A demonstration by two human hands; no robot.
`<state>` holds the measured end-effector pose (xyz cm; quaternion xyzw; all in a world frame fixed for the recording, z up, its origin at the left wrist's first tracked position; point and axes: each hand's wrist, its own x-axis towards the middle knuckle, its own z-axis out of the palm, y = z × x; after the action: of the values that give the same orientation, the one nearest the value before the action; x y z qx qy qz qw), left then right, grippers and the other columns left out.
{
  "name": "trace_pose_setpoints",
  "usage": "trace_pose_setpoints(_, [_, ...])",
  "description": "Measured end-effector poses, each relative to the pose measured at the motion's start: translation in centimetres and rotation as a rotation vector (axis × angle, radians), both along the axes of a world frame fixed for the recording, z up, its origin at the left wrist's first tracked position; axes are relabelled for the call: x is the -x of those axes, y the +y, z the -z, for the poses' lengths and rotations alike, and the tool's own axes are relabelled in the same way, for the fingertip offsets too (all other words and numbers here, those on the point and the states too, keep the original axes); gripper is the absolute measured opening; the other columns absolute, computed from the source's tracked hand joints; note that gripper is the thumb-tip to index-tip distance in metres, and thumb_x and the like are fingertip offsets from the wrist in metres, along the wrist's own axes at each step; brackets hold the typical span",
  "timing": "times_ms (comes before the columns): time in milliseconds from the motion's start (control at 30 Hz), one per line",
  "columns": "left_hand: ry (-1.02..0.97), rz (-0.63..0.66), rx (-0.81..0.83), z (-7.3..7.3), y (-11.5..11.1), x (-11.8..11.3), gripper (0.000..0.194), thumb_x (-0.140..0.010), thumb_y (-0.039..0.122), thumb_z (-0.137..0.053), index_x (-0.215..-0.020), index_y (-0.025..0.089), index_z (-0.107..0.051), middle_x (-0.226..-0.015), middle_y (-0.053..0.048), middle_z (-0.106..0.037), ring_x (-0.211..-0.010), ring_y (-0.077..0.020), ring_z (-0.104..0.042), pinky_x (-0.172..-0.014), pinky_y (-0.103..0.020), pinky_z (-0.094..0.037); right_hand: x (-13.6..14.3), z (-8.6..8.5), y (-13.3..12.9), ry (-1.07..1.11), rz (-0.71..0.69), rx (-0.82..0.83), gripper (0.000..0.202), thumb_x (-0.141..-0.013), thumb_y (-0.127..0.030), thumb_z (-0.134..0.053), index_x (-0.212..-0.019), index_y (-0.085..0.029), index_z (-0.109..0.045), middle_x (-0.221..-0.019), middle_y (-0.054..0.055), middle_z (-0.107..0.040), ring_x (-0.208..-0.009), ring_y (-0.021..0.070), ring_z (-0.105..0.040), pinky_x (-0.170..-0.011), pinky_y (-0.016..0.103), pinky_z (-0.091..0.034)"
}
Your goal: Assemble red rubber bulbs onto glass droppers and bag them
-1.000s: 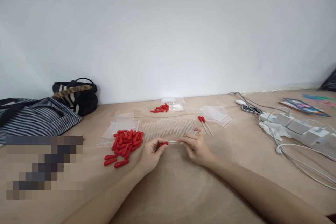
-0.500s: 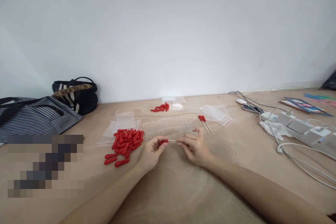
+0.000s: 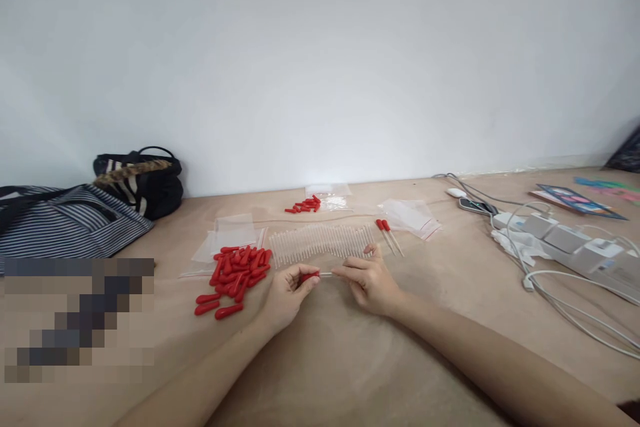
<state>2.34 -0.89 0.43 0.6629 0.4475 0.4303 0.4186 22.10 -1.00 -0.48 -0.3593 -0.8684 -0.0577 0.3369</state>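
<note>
Between finger and thumb, my left hand [image 3: 289, 291] is closed on a red rubber dropper bulb [image 3: 311, 275]. My right hand [image 3: 369, 283] pinches a thin clear glass dropper tube [image 3: 326, 274], whose left end meets the bulb. How deep the tube sits inside is hidden. Beyond both hands lies a long row of clear glass tubes [image 3: 320, 240], side by side. A pile of red rubber bulbs [image 3: 240, 270] is left of my left hand. Two droppers with red bulbs fitted [image 3: 390, 237] lie at the row's right end.
Clear plastic bags [image 3: 233, 232] lie behind the pile, with more bags [image 3: 411, 217] at right. Smaller red bulbs [image 3: 304, 205] and short tubes [image 3: 334, 202] sit near the wall. A power strip [image 3: 565, 240] and cables occupy the right; a striped bag [image 3: 100, 220] stands left.
The view has shifted slightly. Both hands keep their grips, with the bulb and tube still end to end; the rest lies as before.
</note>
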Motion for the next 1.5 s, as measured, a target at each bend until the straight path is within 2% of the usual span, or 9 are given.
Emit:
trace_pose_setpoints(200, [0.092, -0.001, -0.073, 0.3, -0.1, 0.1, 0.018, -0.07, 0.029, -0.059, -0.08, 0.015, -0.065, -0.075, -0.004, -0.068, -0.072, -0.0184, -0.062, -0.068, -0.03, -0.05, -0.1, -0.1, 0.2, 0.003, -0.034, -0.031, 0.04, -0.075, -0.008, -0.038, -0.105, -0.026, -0.059, -0.075, 0.0, -0.062, -0.061, 0.0095, -0.048, -0.076, 0.035, -0.018])
trace_pose_setpoints(433, [0.13, 0.017, -0.134, 0.9, -0.2, 0.0, 0.019, -0.071, 0.027, -0.058, -0.083, 0.014, -0.066, -0.073, -0.004, -0.068, -0.067, -0.0175, -0.062, -0.063, -0.028, -0.051, 0.0, 0.0, 0.1, 0.082, -0.097, 0.059, 0.04, -0.076, -0.008, -0.037, -0.104, -0.025, -0.059, -0.073, 0.0, -0.062, -0.064, 0.0106, -0.052, -0.078, 0.035, -0.018])
trace_pose_setpoints(667, [0.166, 0.032, -0.145, 0.9, -0.2, -0.1, 0.017, -0.07, 0.026, -0.059, -0.081, 0.015, -0.067, -0.073, -0.004, -0.069, -0.067, -0.0183, -0.062, -0.063, -0.029, -0.05, 0.1, 0.2, 0.0, 0.084, -0.117, 0.082, 0.045, -0.072, -0.005, -0.039, -0.106, -0.027, -0.058, -0.077, -0.001, -0.064, -0.065, 0.0104, -0.053, -0.079, 0.035, -0.018])
trace_pose_setpoints(900, [0.167, 0.04, -0.126, 0.8, -0.2, 0.0, 0.018, -0.072, 0.028, -0.058, -0.082, 0.015, -0.065, -0.072, -0.003, -0.067, -0.067, -0.0169, -0.06, -0.061, -0.027, -0.049, 0.3, -0.1, 0.0, 0.098, -0.091, 0.184, 0.033, -0.08, -0.011, -0.041, -0.102, -0.025, -0.06, -0.079, -0.001, -0.064, -0.069, 0.0101, -0.055, -0.078, 0.034, -0.018])
trace_pose_setpoints(1033, [0.141, 0.075, -0.13, 0.8, -0.1, 0.2, 0.023, -0.07, 0.028, -0.062, -0.09, 0.016, -0.06, -0.078, -0.002, -0.065, -0.07, -0.016, -0.06, -0.063, -0.026, -0.048, 0.0, -0.5, 0.1, 0.09, -0.072, 0.249, 0.028, -0.083, -0.015, -0.041, -0.1, -0.024, -0.061, -0.08, 0.0, -0.065, -0.07, 0.0106, -0.055, -0.078, 0.034, -0.018])
trace_pose_setpoints(1267, [0.113, 0.03, -0.19, 0.6, -0.1, 0.0, 0.011, -0.073, 0.026, -0.058, -0.07, 0.016, -0.057, -0.063, 0.001, -0.058, -0.06, -0.0128, -0.054, -0.055, -0.023, -0.044, 0.7, -0.3, -0.3, 0.134, -0.03, 0.279, 0.025, -0.081, -0.016, -0.045, -0.095, -0.024, -0.064, -0.073, -0.001, -0.063, -0.066, 0.0096, -0.053, -0.077, 0.032, -0.019])
trace_pose_setpoints(1400, [0.084, 0.029, -0.159, 0.5, 0.0, -0.2, 0.01, -0.072, 0.024, -0.059, -0.069, 0.015, -0.056, -0.061, 0.001, -0.058, -0.058, -0.0124, -0.054, -0.054, -0.022, -0.043, 0.9, -0.6, -0.4, 0.126, -0.033, 0.305, 0.025, -0.082, -0.015, -0.044, -0.094, -0.024, -0.064, -0.075, -0.001, -0.063, -0.066, 0.0094, -0.052, -0.076, 0.032, -0.02])
trace_pose_setpoints(1500, [0.081, 0.042, -0.14, 0.6, 0.0, -0.1, 0.009, -0.071, 0.024, -0.059, -0.071, 0.015, -0.057, -0.063, 0.001, -0.059, -0.059, -0.0128, -0.054, -0.055, -0.023, -0.043, 0.4, -1.1, -0.3, 0.045, -0.039, 0.307, 0.024, -0.082, -0.015, -0.044, -0.094, -0.024, -0.063, -0.077, 0.0, -0.064, -0.069, 0.0103, -0.053, -0.079, 0.033, -0.018])
